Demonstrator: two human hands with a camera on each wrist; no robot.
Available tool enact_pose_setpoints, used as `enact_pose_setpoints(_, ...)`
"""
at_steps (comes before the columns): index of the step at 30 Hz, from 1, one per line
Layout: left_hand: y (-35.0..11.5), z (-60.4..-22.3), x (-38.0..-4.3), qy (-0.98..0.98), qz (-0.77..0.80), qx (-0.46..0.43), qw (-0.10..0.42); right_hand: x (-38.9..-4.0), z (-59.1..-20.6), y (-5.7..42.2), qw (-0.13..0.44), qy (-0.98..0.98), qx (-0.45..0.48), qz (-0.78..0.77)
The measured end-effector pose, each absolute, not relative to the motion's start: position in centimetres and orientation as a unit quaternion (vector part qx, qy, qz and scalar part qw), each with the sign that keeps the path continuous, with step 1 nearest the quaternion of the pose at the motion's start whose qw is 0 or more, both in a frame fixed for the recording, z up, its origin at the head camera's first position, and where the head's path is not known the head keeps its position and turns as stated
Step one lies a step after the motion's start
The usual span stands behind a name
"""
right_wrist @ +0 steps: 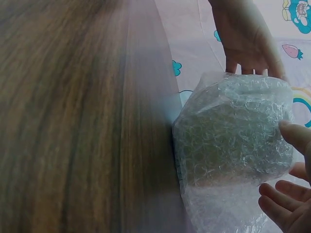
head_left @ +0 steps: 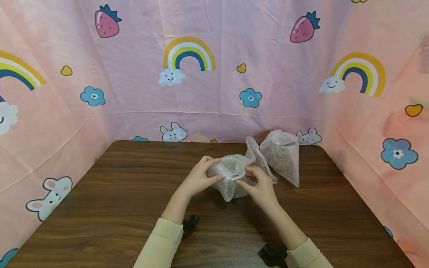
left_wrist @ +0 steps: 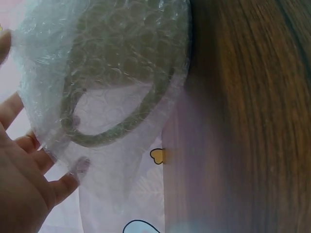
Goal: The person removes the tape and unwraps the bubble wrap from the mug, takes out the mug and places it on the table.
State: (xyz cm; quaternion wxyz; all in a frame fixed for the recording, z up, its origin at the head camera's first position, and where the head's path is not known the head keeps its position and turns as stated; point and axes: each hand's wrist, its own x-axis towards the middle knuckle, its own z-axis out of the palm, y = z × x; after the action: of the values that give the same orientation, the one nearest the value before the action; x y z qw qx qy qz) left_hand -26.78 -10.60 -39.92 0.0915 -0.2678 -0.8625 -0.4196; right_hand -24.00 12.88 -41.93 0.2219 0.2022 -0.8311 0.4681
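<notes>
- Between the two hands, a bubble-wrapped bowl [head_left: 231, 175] stood on the wooden worktop [head_left: 117, 193].
- Left hand [head_left: 200, 178] gripped the wrap on its side, fingers curled onto the rim.
- Right hand [head_left: 259, 186] pinched the wrap at the opposite rim, thumb and fingers bent around it.
- Beyond the right hand, just apart, sat a second bubble-wrapped bundle [head_left: 281, 156], near the pink patterned backdrop [head_left: 214, 93].
</notes>
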Motion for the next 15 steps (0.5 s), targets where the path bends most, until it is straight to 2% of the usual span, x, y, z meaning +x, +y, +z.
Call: enact_pose_setpoints(15,-10.60,-39.65,-26.57,-0.848,-0.440,-0.291,0.061,-23.84,-41.93,12.73,0.214,-0.834,0.199,0.467)
